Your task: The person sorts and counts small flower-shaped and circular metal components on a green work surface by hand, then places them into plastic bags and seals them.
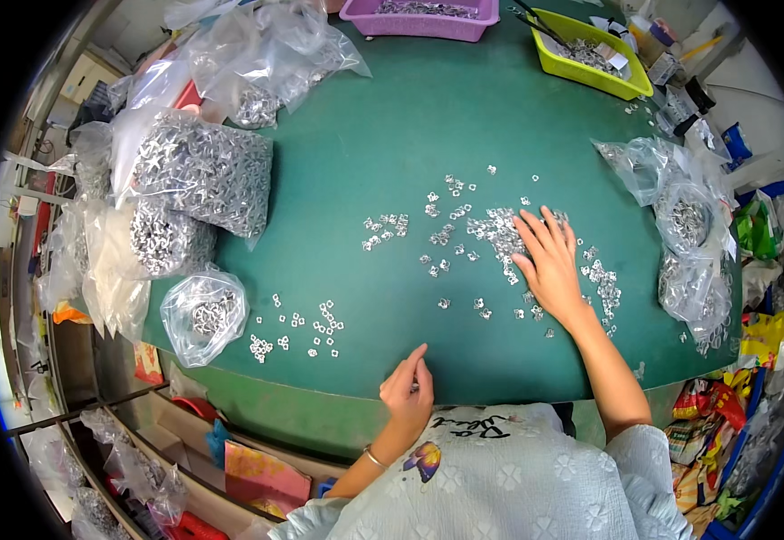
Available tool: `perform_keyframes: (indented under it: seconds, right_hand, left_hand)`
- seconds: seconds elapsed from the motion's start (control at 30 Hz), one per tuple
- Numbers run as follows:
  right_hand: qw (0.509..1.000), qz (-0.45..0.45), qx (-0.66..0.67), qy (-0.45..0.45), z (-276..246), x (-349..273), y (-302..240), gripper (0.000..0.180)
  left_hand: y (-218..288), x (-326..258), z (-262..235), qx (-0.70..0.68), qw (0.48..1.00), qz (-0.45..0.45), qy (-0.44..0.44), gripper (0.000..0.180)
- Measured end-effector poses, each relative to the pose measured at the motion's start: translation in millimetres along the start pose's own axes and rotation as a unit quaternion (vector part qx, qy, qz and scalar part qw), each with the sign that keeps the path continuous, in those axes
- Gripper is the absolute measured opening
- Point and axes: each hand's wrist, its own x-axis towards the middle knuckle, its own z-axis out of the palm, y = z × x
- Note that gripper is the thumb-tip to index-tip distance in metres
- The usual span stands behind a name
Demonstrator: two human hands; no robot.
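Left hand point(407, 389) pinched, right hand point(549, 261) flat on metal parts point(500, 236)

The right hand point(549, 263) lies palm down, well out from the body on the right side, with its fingers point(536, 229) spread and pointing toward the far left. The thumb sits apart on the left of the palm. Its bare forearm runs back from the wrist toward the near right, the elbow bent close to the body where a short pale sleeve begins. The left hand point(408, 389) is held near, close to the torso at the near edge of the surface. Its fingers are curled loosely together and point far, the fingertips drawn toward the thumb. A thin bracelet circles the left wrist, and the forearm slants down to the near left.
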Motion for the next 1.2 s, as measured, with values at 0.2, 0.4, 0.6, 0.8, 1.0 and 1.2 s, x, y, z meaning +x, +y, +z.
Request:
perform_keyframes:
  seconds: [0.2, 0.4, 0.6, 0.8, 1.0, 1.2]
  right_hand:
    - [0.997, -0.025, 0.040, 0.055, -5, 35, -23, 0.038]
    - [0.996, -0.079, -0.033, 0.016, 14, 57, -60, 0.038]
    - [0.992, -0.080, -0.098, -0.006, 17, 69, -65, 0.039]
    - [0.995, -0.066, -0.080, 0.008, 6, 66, -49, 0.033]
    - [0.992, -0.117, -0.026, -0.030, 11, 61, -67, 0.033]
    - [0.992, -0.110, 0.037, -0.054, 16, 66, -70, 0.033]
  left_hand:
    - [-2, 3, 4, 0.005, 1.000, 0.021, 0.021, 0.022]
    - [-4, 7, 7, -0.018, 0.999, 0.037, 0.033, 0.023]
    - [-5, 5, 8, -0.021, 0.998, 0.045, 0.028, 0.023]
    - [-6, 5, 10, -0.025, 0.998, 0.052, 0.034, 0.023]
    - [-7, 5, 8, -0.020, 0.998, 0.055, 0.029, 0.023]
    - [-8, 4, 9, -0.020, 0.997, 0.060, 0.037, 0.024]
